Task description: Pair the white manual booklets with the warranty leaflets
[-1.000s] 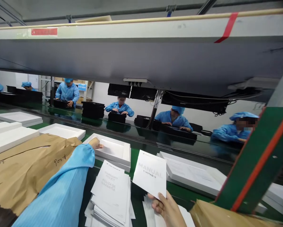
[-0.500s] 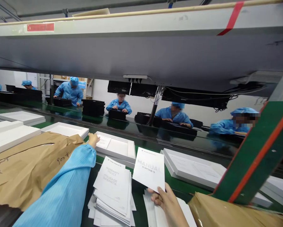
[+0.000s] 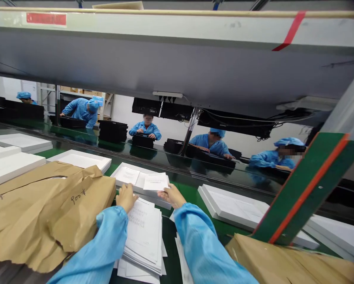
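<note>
My right hand (image 3: pixel 172 196) stretched forward, grip pinching booklet (image 3: pixel 155 182). Left hand (image 3: pixel 126 198) bent by paper stack (image 3: pixel 144 234); I can't tell its grip.

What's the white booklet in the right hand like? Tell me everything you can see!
The booklet is thin, white and rectangular, and looks like paper. Its upper face has a little print, too blurry to read here. It seems shut and tipped nearly flat. The right hand pinches its right-hand edge. In the picture, it overlaps the open white box; whether they touch, I can't tell.
</note>
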Tool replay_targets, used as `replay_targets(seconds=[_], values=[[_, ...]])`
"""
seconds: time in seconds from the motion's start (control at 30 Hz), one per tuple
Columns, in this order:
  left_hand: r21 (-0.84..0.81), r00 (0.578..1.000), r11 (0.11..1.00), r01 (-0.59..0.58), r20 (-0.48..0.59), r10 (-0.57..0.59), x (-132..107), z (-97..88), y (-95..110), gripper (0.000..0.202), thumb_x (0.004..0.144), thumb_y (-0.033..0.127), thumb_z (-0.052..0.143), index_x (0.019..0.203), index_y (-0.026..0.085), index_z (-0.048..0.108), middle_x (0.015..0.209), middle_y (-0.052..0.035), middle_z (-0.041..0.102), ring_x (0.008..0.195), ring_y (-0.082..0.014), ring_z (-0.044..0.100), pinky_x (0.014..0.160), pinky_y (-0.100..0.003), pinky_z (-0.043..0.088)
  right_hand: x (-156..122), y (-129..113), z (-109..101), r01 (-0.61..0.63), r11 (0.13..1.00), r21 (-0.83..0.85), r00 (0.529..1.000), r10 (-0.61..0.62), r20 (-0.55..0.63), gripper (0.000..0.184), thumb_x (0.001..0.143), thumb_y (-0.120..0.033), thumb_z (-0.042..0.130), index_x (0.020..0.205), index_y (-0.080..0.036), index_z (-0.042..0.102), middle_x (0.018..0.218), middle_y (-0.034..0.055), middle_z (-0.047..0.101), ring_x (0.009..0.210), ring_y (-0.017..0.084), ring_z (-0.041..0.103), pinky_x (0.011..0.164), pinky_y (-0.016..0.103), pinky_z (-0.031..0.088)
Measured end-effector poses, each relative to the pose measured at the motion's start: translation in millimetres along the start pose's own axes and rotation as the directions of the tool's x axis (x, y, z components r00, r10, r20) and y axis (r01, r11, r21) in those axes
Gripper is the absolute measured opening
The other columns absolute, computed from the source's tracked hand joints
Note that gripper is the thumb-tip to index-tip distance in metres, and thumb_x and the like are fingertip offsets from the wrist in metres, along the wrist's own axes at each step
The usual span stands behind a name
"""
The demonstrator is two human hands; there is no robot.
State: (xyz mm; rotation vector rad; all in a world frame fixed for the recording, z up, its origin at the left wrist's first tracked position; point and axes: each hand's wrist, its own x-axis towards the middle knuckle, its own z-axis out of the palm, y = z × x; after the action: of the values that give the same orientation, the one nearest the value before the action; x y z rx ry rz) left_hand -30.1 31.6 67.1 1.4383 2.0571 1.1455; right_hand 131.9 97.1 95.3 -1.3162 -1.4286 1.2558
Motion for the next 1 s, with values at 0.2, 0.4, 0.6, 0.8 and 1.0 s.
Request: replay_targets(seconds=[0.2, 0.4, 0.6, 0.8, 1.0], values=[[0.292, 0.992, 0.951, -0.099, 0.109, 0.069, -19, -2.8, -13, 0.043, 0.066, 0.028, 0.046, 0.107, 0.019, 0.036, 0.109, -0.0096, 0.038, 0.101, -0.0221, 0.037, 0.076, -0.033, 0.033, 30, 16, 5, -0.003, 0.985, -0.175, 1.0, 0.007, 0.022, 0.021, 0.076, -0.009, 0.034, 0.093, -0.015, 0.045, 0.079, 0.0073, 0.059, 0.068, 0.013, 0.06, 0.061, 0.021, 0.048], [0.262, 0.978, 0.954, -0.146, 0.183, 0.1, -17, 4.5, -23, 0.041, 0.067, 0.027, 0.044, 0.106, 0.019, 0.037, 0.102, -0.0076, 0.041, 0.098, -0.0175, 0.041, 0.078, -0.026, 0.033, 29, 20, 2, 0.025, 0.871, -0.491, 1.0, -0.016, 0.023, 0.026, 0.079, -0.026, 0.04, 0.101, -0.014, 0.044, 0.096, 0.0051, 0.052, 0.077, 0.013, 0.054, 0.065, 0.031, 0.045], [0.25, 0.975, 0.956, -0.152, 0.194, 0.105, -17, 6.2, -28, 0.039, 0.066, 0.027, 0.045, 0.104, 0.023, 0.037, 0.099, -0.0058, 0.041, 0.096, -0.0168, 0.042, 0.077, -0.026, 0.033, 20, 23, 11, 0.088, 0.589, -0.803, 0.995, -0.093, 0.04, 0.024, 0.077, -0.027, 0.043, 0.097, -0.015, 0.048, 0.102, 0.0058, 0.049, 0.089, 0.017, 0.048, 0.076, 0.038, 0.038], [0.244, 0.973, 0.959, -0.146, 0.212, 0.095, -19, 5.6, -27, 0.04, 0.067, 0.028, 0.043, 0.106, 0.024, 0.035, 0.1, -0.007, 0.041, 0.097, -0.019, 0.042, 0.074, -0.028, 0.035, -7, 6, -31, 0.149, 0.428, -0.891, 0.985, -0.144, 0.095, 0.029, 0.076, -0.027, 0.039, 0.103, -0.021, 0.047, 0.114, 0.0068, 0.045, 0.104, 0.022, 0.04, 0.084, 0.032, 0.029], [0.266, 0.967, 0.952, -0.151, 0.238, 0.087, -20, 4.4, -27, 0.042, 0.069, 0.031, 0.04, 0.109, 0.025, 0.03, 0.103, -0.0079, 0.04, 0.097, -0.0216, 0.042, 0.071, -0.032, 0.036, -48, 22, -87, 0.056, 0.365, -0.929, 0.991, 0.095, 0.097, 0.06, 0.057, -0.043, 0.057, 0.107, -0.014, 0.044, 0.103, 0.0101, 0.054, 0.092, 0.022, 0.05, 0.074, 0.027, 0.037]])
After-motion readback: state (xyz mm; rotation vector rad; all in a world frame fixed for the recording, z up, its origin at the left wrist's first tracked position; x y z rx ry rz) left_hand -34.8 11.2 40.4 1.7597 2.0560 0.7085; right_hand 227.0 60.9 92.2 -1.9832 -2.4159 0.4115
